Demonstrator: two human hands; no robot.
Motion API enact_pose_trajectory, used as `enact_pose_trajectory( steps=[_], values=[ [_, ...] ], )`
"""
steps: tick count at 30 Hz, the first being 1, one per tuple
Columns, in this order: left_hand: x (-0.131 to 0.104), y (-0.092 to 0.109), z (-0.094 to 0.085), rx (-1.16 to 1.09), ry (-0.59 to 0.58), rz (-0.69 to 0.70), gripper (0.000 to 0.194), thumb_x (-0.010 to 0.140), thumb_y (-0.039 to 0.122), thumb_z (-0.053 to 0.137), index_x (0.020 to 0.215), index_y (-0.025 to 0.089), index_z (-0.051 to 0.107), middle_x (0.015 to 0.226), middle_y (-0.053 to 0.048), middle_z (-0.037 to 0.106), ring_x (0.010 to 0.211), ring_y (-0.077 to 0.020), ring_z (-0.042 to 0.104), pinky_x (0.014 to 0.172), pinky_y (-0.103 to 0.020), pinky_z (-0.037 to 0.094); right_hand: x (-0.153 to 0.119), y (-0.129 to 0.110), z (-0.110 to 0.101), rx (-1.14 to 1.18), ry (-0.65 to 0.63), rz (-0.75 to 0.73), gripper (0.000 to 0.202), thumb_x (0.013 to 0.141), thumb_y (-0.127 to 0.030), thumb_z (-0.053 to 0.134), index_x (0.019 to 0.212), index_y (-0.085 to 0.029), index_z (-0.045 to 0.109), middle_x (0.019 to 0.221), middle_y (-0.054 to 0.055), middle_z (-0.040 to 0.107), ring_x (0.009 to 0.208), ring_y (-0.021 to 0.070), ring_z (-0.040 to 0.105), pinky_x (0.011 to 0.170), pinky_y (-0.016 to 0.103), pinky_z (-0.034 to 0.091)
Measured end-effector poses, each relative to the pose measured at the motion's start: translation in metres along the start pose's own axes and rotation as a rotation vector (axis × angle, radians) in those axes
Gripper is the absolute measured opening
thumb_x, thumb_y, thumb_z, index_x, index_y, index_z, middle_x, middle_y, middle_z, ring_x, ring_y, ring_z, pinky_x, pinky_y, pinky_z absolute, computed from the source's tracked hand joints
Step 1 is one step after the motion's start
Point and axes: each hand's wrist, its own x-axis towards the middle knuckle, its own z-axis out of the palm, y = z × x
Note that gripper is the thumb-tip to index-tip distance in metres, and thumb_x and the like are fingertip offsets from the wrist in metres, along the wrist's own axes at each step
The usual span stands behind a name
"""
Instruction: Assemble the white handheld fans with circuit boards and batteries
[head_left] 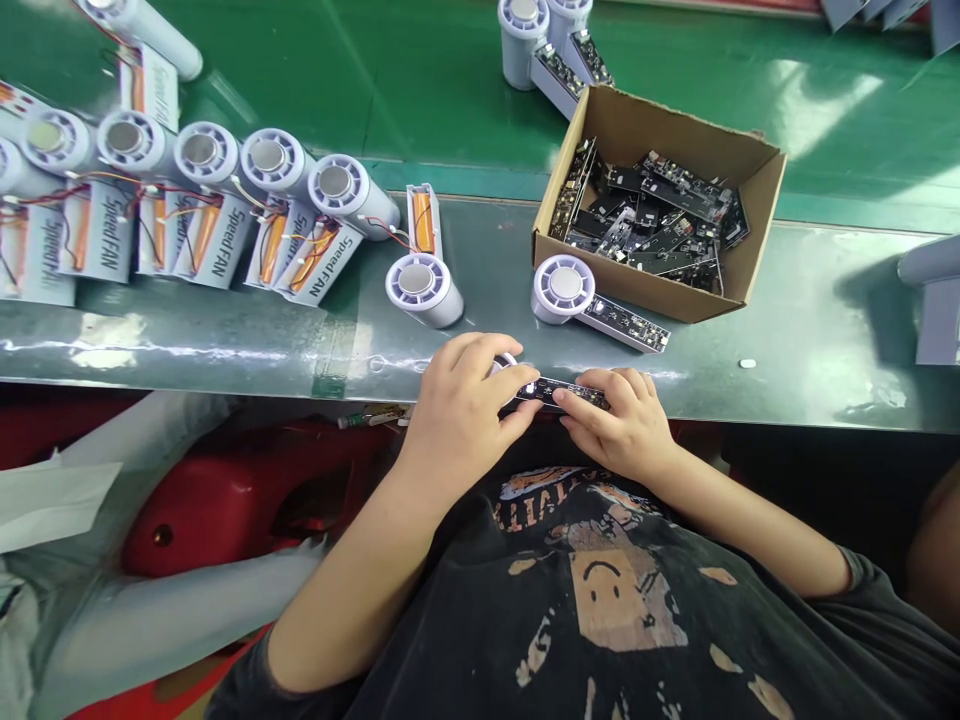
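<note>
At the bench's front edge, my left hand (469, 410) is wrapped round the round head of a fan unit whose rim barely shows. My right hand (626, 420) grips the other end of that unit, fingers on the black circuit board (551, 390) along its handle. Just beyond my hands lie a fan unit with an exposed circuit board (622, 322) and another fan unit (425, 290) with an orange battery (424, 222) in its handle. Behind them, a cardboard box (660, 285) holds several loose black circuit boards (667, 215).
Several wired fan units (202, 150) marked SpeedFAN line the bench's left side. More fan units (523, 45) stand behind the box. A small white piece (747, 364) lies at the right. A red stool (202, 500) is below the bench at the left.
</note>
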Motion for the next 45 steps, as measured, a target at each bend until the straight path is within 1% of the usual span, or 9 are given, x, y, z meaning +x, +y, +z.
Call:
enact_pose_trajectory(
  steps=[5,16,21,25,30,35,39,41,45],
  values=[
    [0.000,0.001,0.000,0.002,-0.006,-0.011,0.014,0.087,0.022,0.066,0.099,0.019,0.072,0.117,-0.009,0.065,0.113,-0.0288,0.057,0.100,-0.047,0.048,0.005,-0.003,-0.002,-0.007,-0.030,0.004,0.031,0.091,-0.027,0.060,0.121,-0.033,0.065,0.105,0.005,0.062,0.087,0.0191,0.048,0.077,0.033,0.037],
    [0.000,0.000,0.000,-0.005,0.000,-0.003,0.014,0.087,0.022,0.066,0.099,0.018,0.072,0.116,-0.010,0.064,0.111,-0.0283,0.056,0.100,-0.047,0.048,0.005,-0.001,0.003,0.034,0.011,-0.022,0.033,0.087,-0.022,0.064,0.119,-0.028,0.061,0.105,0.005,0.063,0.087,0.0202,0.049,0.075,0.034,0.038],
    [0.000,0.000,0.000,-0.011,-0.002,0.000,0.015,0.086,0.024,0.067,0.099,0.019,0.072,0.116,-0.010,0.064,0.111,-0.0282,0.056,0.100,-0.048,0.048,0.003,0.001,0.005,0.070,0.067,-0.012,0.029,0.087,-0.021,0.065,0.115,-0.025,0.058,0.105,0.005,0.063,0.087,0.0189,0.052,0.076,0.033,0.040],
    [0.000,0.000,0.000,-0.010,-0.012,-0.005,0.015,0.086,0.024,0.068,0.100,0.019,0.071,0.116,-0.009,0.064,0.111,-0.0281,0.056,0.101,-0.049,0.048,0.002,0.001,0.006,0.077,0.113,0.007,0.028,0.086,-0.016,0.065,0.110,-0.027,0.058,0.101,0.003,0.063,0.086,0.0169,0.054,0.077,0.031,0.040],
    [0.000,0.000,0.000,-0.004,0.005,0.006,0.014,0.086,0.024,0.068,0.099,0.019,0.071,0.116,-0.010,0.064,0.110,-0.0286,0.056,0.100,-0.049,0.049,0.002,0.000,0.008,0.003,0.079,-0.011,0.020,0.086,-0.024,0.065,0.106,-0.028,0.060,0.105,0.004,0.061,0.085,0.0174,0.051,0.075,0.032,0.038],
    [-0.001,0.000,0.000,-0.006,0.003,0.000,0.014,0.086,0.023,0.067,0.099,0.019,0.071,0.116,-0.009,0.064,0.111,-0.0286,0.056,0.100,-0.049,0.048,0.002,0.001,0.009,0.000,0.041,-0.001,0.026,0.085,-0.024,0.064,0.109,-0.028,0.055,0.103,0.003,0.063,0.084,0.0180,0.051,0.075,0.032,0.037],
    [-0.001,0.000,0.001,-0.010,0.001,-0.012,0.015,0.087,0.024,0.067,0.100,0.019,0.071,0.117,-0.010,0.064,0.112,-0.0292,0.056,0.101,-0.049,0.048,0.001,0.003,0.010,0.082,0.135,-0.075,0.035,0.084,-0.029,0.064,0.116,-0.028,0.049,0.117,0.006,0.059,0.091,0.0201,0.053,0.078,0.035,0.040],
    [-0.001,0.000,0.001,-0.012,0.001,-0.015,0.015,0.087,0.024,0.067,0.100,0.019,0.071,0.117,-0.010,0.064,0.112,-0.0293,0.056,0.101,-0.050,0.048,0.000,0.003,0.010,0.095,0.146,-0.089,0.042,0.083,-0.029,0.065,0.121,-0.028,0.048,0.120,0.008,0.058,0.094,0.0211,0.053,0.080,0.036,0.041],
    [-0.001,0.001,0.001,-0.017,0.010,-0.016,0.014,0.087,0.022,0.065,0.099,0.019,0.072,0.117,-0.010,0.064,0.112,-0.0295,0.056,0.101,-0.051,0.049,-0.001,0.002,0.010,0.032,0.058,-0.087,0.041,0.083,-0.030,0.065,0.123,-0.029,0.054,0.118,0.007,0.060,0.096,0.0219,0.053,0.081,0.036,0.041]
  ],
)
